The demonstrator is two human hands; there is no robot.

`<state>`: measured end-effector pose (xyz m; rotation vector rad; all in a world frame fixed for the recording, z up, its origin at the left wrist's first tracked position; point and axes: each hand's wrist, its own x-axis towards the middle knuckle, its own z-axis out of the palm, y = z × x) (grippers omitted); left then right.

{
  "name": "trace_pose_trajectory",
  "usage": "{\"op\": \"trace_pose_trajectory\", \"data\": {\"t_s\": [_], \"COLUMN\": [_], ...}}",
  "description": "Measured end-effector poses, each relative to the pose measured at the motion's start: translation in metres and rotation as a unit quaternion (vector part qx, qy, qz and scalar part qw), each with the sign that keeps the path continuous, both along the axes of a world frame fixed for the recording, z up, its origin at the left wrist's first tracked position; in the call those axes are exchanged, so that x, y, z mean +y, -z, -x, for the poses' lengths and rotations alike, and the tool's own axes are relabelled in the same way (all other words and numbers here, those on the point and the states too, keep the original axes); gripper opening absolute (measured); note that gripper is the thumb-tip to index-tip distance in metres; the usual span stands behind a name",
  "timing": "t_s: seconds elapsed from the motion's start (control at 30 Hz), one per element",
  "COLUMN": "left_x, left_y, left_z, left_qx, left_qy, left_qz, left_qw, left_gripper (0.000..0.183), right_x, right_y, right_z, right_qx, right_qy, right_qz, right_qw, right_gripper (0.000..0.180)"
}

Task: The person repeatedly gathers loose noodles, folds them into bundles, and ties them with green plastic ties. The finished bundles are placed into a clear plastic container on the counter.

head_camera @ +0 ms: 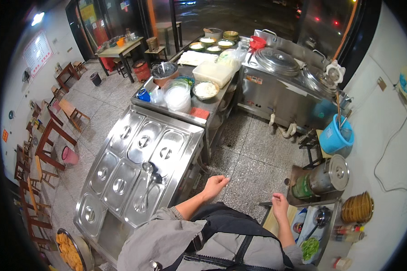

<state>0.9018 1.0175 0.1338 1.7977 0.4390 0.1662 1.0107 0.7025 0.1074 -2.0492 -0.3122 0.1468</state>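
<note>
My left hand [217, 185] hangs over the speckled floor with its fingers curled together, and nothing shows in it. Beside it on the left stands a steel food-warming counter [197, 135] with several lidded pans. Two ladles [148, 179] rest on the lids at its near right. My right hand [280, 204] is at the corner of a low side table, its fingers loosely bent and partly turned from view; whether it holds anything is unclear. Closest to that hand are a wooden board [285, 220] and a black-handled ladle [322, 216] on a white surface. Chopped greens [310, 249] fill a dish there.
Ahead is a steel worktable [220, 101] with bowls, a plastic tub [213, 73] and bags. A steel cooker [274, 91] with round lids stands behind. On the right are a blue bucket [335, 135] and a lidded metal pot [329, 174]. Wooden stools [71, 111] line the left.
</note>
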Motion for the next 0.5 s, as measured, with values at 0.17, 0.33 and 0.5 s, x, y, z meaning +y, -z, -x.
{"op": "trace_pose_trajectory", "data": {"t_s": [0.17,0.33,0.5], "left_x": [0.024,0.049,0.091], "left_y": [-0.004,0.019,0.056], "left_z": [-0.108,-0.206,-0.283], "left_qx": [-0.007,-0.032,-0.019], "left_qy": [0.035,-0.010,-0.147], "left_qz": [0.011,0.020,0.039], "left_qw": [0.999,0.999,0.988], "left_gripper": [0.038,0.034,0.019], "right_x": [-0.033,-0.048,-0.033], "right_y": [0.019,0.051,0.067], "right_z": [-0.070,-0.164,-0.301], "right_qx": [0.110,0.124,0.069], "right_qy": [0.112,0.103,0.045], "right_qz": [-0.010,0.003,-0.014], "right_qw": [0.988,0.987,0.997], "right_gripper": [0.017,0.014,0.016]}}
